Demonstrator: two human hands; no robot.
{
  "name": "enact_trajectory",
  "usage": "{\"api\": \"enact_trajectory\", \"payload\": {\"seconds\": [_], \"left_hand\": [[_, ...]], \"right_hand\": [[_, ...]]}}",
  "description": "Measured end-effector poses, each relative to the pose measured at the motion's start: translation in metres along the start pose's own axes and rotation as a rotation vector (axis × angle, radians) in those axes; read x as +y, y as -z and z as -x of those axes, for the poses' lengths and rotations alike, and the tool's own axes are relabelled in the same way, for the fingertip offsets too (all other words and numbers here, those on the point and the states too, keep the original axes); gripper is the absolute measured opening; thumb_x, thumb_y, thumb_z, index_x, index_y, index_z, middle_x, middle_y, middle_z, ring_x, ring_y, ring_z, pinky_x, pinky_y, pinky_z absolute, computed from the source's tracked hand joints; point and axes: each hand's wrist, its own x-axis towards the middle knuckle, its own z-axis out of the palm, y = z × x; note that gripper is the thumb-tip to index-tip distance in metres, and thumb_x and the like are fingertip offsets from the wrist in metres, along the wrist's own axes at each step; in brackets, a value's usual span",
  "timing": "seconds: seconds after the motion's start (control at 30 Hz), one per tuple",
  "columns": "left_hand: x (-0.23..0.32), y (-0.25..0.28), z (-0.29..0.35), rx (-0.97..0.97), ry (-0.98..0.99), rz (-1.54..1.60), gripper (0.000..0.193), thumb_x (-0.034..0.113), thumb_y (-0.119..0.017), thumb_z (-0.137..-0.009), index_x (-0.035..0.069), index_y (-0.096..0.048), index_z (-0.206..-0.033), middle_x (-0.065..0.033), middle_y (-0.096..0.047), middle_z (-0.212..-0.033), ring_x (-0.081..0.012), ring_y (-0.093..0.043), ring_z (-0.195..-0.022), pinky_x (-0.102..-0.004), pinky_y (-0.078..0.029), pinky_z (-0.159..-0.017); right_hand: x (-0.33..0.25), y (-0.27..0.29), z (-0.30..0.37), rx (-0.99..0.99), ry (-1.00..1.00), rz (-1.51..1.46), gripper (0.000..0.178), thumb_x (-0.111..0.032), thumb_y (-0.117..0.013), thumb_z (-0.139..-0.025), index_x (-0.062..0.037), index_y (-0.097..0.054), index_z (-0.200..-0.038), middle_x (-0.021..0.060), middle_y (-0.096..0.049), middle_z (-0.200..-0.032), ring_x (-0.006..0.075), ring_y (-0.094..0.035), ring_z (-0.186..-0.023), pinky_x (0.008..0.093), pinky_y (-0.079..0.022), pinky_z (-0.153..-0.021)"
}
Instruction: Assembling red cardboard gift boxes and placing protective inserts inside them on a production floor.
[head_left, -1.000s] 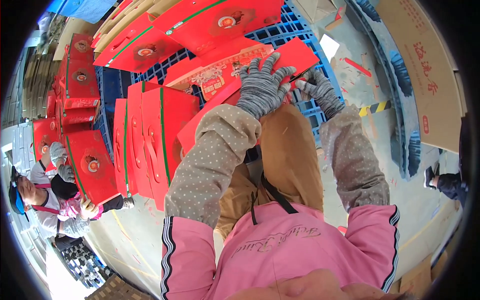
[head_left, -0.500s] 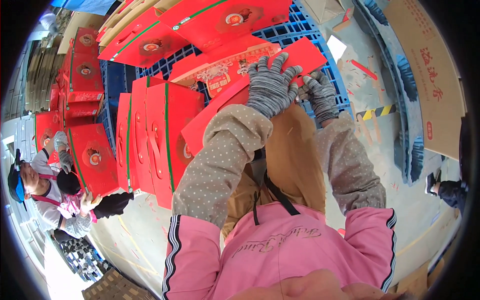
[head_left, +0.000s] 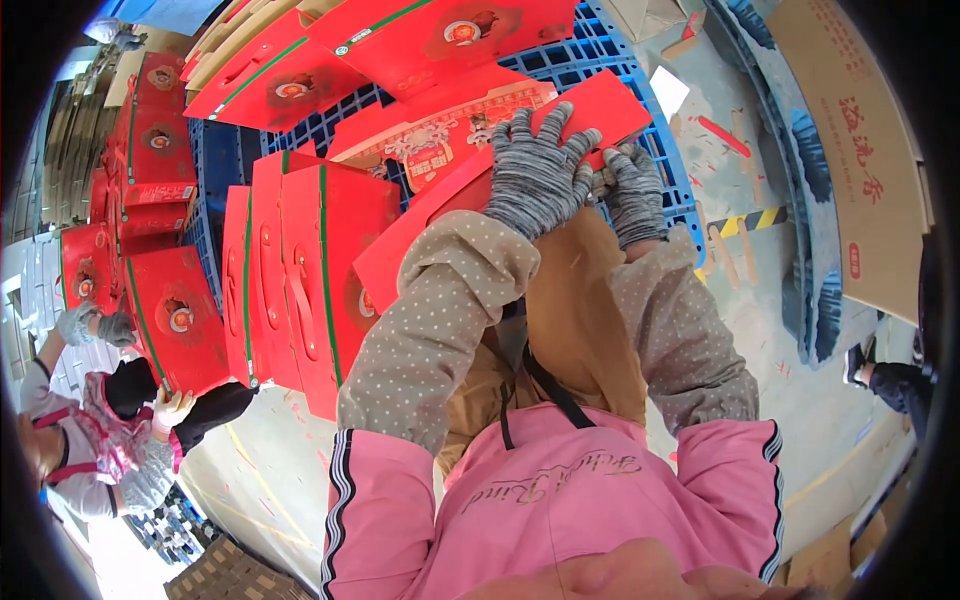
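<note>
A partly unfolded red gift box [head_left: 598,108] lies slanted before me on a blue plastic pallet [head_left: 675,185], its printed panel facing up on the far side. My left hand [head_left: 538,175], in a grey knit glove, presses on the box with the fingers spread. At the near edge by the box's right end, my right hand [head_left: 632,196] is gloved alike. Its fingers are curled and pinch that edge; the fingertips are partly hidden. Left of my left sleeve stand several red boxes [head_left: 345,230] with handles and green edge strips.
More red cartons [head_left: 460,50] stand at the far side. On the left, a co-worker [head_left: 100,440] has hands at another red box [head_left: 178,318]. Brown cardboard [head_left: 860,150] and a ribbed grey-blue stack stand at the right. Red and brown scraps [head_left: 724,137] litter the floor.
Both my hands stay nearly where they were on the red box. The co-worker on the left has leaned lower and moved a hand away from the box's top corner.
</note>
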Motion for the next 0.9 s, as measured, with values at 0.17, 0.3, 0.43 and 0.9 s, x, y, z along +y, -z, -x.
{"api": "enact_trajectory", "payload": {"seconds": [0.17,0.3,0.43,0.9], "left_hand": [[0.000,0.002,0.002,-0.001,0.002,-0.023,0.046,0.038,-0.054,-0.080,0.029,-0.052,-0.125,-0.0092,-0.039,-0.138,-0.0409,-0.034,-0.123,-0.0574,-0.023,-0.101],[0.000,-0.001,0.005,0.052,-0.002,0.022,0.044,0.039,-0.056,-0.078,0.026,-0.056,-0.121,-0.0083,-0.041,-0.137,-0.0400,-0.036,-0.123,-0.0595,-0.022,-0.101],[0.001,-0.002,0.003,0.065,0.029,0.061,0.044,0.039,-0.058,-0.077,0.025,-0.056,-0.120,-0.0072,-0.043,-0.135,-0.0393,-0.037,-0.122,-0.0595,-0.025,-0.100],[0.001,0.001,0.000,0.045,0.005,0.074,0.047,0.043,-0.060,-0.076,0.025,-0.057,-0.119,-0.0072,-0.042,-0.135,-0.0395,-0.035,-0.124,-0.0571,-0.026,-0.101]], "right_hand": [[-0.015,0.001,-0.001,-0.090,-0.089,0.050,0.012,-0.007,-0.062,-0.083,-0.0066,-0.051,-0.087,0.0036,-0.054,-0.063,0.0162,-0.056,-0.051,0.0277,-0.048,-0.045],[-0.023,0.012,-0.003,-0.229,-0.193,0.040,0.009,-0.010,-0.060,-0.084,-0.0067,-0.051,-0.083,0.0037,-0.052,-0.062,0.0189,-0.058,-0.054,0.0293,-0.050,-0.047],[-0.020,0.007,-0.001,-0.161,-0.235,-0.019,0.014,-0.012,-0.060,-0.083,-0.0070,-0.052,-0.094,0.0050,-0.054,-0.066,0.0180,-0.058,-0.055,0.0313,-0.051,-0.050],[-0.008,0.006,-0.005,-0.077,0.244,0.407,0.021,-0.005,-0.061,-0.084,-0.0052,-0.047,-0.100,0.0044,-0.056,-0.080,0.0117,-0.056,-0.067,0.0246,-0.050,-0.058]]}}
